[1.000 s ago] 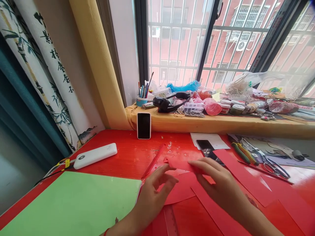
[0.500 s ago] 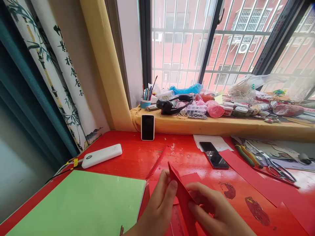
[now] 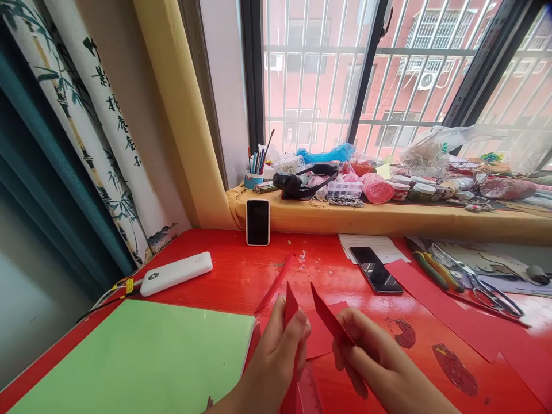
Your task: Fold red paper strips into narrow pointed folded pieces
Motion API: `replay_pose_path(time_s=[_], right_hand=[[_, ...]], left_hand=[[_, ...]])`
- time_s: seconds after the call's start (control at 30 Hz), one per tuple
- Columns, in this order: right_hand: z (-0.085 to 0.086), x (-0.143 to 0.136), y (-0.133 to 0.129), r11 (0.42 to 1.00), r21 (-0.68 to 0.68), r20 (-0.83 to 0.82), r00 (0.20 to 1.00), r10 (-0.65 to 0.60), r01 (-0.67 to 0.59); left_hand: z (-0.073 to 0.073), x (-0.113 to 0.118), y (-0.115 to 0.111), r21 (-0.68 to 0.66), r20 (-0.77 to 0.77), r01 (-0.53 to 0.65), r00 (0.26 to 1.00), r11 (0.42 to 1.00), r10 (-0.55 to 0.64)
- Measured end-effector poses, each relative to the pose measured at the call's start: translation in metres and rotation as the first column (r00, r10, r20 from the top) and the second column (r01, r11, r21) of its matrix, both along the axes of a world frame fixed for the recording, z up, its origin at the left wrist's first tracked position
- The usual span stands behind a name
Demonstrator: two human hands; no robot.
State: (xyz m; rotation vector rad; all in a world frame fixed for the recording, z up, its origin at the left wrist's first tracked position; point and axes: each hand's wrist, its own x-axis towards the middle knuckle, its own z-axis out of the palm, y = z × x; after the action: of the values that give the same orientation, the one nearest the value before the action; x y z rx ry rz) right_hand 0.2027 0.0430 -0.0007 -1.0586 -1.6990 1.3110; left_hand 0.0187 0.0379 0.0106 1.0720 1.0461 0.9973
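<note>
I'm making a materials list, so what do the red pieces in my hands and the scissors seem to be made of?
The red pieces in your left hand and right hand look like matte paper or card: thin, crisp-edged, without glare. The scissors are probably polished metal: silvery, with bright highlights.

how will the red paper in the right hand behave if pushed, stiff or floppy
The red paper is probably fairly stiff, since its free end juts from the right hand without drooping. It looks thin, so it is likely light and might crease easily.
</note>
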Motion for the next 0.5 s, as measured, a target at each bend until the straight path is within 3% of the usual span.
replay_pose_path(time_s=[0.13, 0.3, 0.5], right_hand=[[0.000, 0.002, 0.002, 0.951, 0.294, 0.116, 0.984, -0.133, 0.094], [-0.004, 0.008, 0.001, 0.732, 0.674, 0.215, 0.920, -0.327, 0.102], [0.012, 0.009, -0.001, 0.577, 0.815, 0.340, 0.848, -0.407, -0.050]], left_hand=[[0.003, 0.000, -0.002, -0.011, 0.067, -0.008, 0.998, 1.000, 0.009], [-0.006, -0.003, -0.003, -0.030, 0.118, 0.036, 0.993, 0.999, -0.032], [0.000, -0.003, -0.001, -0.060, 0.276, 0.222, 0.941, 0.973, -0.198]])
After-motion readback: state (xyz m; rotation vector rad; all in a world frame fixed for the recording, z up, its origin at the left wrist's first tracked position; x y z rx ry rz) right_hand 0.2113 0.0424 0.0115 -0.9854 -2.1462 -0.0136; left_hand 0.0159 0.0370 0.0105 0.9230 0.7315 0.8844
